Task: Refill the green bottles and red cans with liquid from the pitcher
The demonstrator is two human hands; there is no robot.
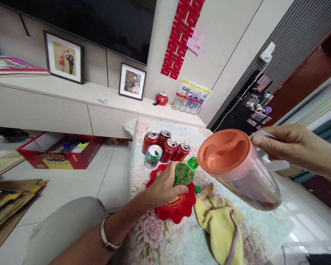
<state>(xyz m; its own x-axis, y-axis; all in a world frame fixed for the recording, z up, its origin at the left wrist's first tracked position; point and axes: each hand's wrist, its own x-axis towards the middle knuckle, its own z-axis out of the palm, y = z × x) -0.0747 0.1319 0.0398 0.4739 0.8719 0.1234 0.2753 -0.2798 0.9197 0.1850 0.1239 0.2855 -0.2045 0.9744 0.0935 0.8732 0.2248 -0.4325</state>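
Observation:
My left hand (165, 186) is wrapped round a green plastic bottle (184, 172), which has no cap on its mouth. Beneath it lies a red scalloped tray (179, 209). A green cap (198, 189) rests beside the tray's right edge. In my right hand (287, 145) is the handle of a clear pitcher (253, 184) with an orange lid (226, 151). The pitcher is tilted, its lid toward the bottle, and a little dark liquid sits at its bottom. A yellow cloth (220, 224) lies crumpled below the pitcher.
Several opened red cans (169, 149) and a green-white can (153, 156) stand behind the bottle on the flowered tablecloth (151, 230). At the back, a low cabinet (107, 110) bears picture frames, a small red teapot (161, 98) and lidded jars (186, 103). A red box (79, 158) sits on the floor.

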